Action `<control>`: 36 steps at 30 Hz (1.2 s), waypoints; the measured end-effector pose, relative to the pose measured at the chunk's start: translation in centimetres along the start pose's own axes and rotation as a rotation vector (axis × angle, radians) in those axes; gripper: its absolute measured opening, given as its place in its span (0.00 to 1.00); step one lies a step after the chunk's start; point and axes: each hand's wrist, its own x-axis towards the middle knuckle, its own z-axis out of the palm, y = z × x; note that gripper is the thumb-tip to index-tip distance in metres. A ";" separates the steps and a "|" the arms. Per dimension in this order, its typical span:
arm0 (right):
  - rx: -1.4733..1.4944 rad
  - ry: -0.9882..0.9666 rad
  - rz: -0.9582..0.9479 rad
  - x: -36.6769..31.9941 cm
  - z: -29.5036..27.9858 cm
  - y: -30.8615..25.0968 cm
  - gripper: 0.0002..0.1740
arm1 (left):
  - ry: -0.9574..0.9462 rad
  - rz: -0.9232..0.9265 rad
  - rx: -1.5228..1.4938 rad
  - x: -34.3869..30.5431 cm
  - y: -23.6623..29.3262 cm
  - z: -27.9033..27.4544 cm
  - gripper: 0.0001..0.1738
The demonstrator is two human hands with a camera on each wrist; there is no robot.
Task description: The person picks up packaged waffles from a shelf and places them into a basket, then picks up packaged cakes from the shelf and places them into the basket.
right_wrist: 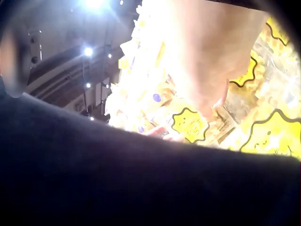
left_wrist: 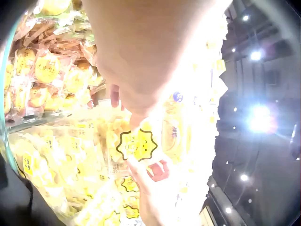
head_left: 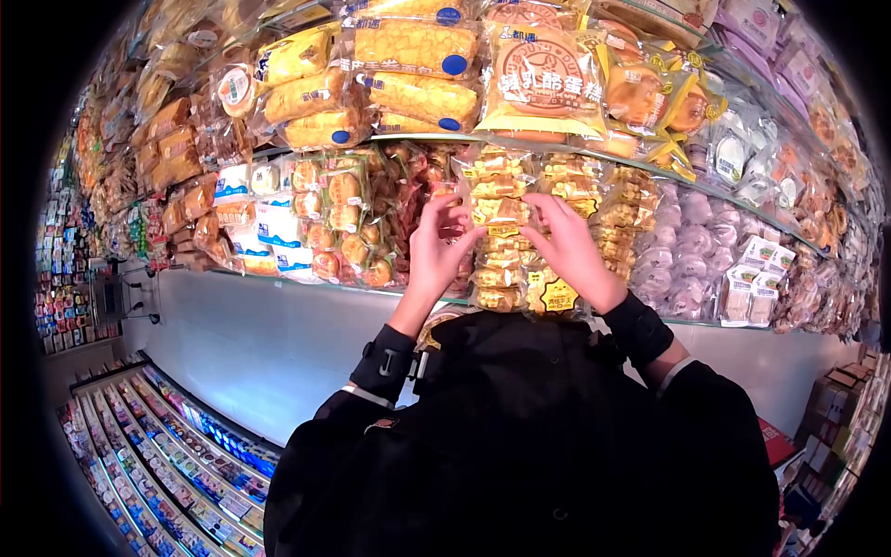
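Note:
Between the two hands is a clear packet of yellow snack pieces (head_left: 501,212); its yellow star-shaped label (left_wrist: 137,145) with a smiling face shows in the left wrist view. My left hand (head_left: 440,243) grips the packet's left edge, thumb low and fingers curled above. Opposite it, my right hand (head_left: 577,249) pinches the right edge between thumb and forefinger. In the right wrist view the dark sleeve (right_wrist: 117,174) hides much of that hand. Similar packets stand below and to the right, among them one with a large star label (head_left: 552,295).
Above runs a glass shelf edge (head_left: 650,167) with bagged cakes (head_left: 543,79) and yellow rolls (head_left: 418,46). Bagged buns (head_left: 343,218) fill the left side, pale round pastries (head_left: 687,246) the right. A rack of small packs (head_left: 167,464) stands low at the left.

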 end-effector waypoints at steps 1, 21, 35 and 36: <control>-0.103 0.003 -0.031 0.0 0.7 0.8 0.20 | -0.024 0.053 0.066 0.2 -0.9 0.3 0.30; -0.020 -0.420 0.097 2.7 0.5 1.6 0.16 | -0.091 0.027 0.242 1.6 -1.9 0.3 0.21; 0.044 -0.593 0.132 2.9 -1.5 -0.5 0.17 | -0.250 0.005 -0.048 3.8 0.4 2.5 0.43; 0.045 -0.575 0.120 2.8 -1.4 -0.4 0.18 | -0.233 0.007 -0.067 3.7 0.0 3.0 0.40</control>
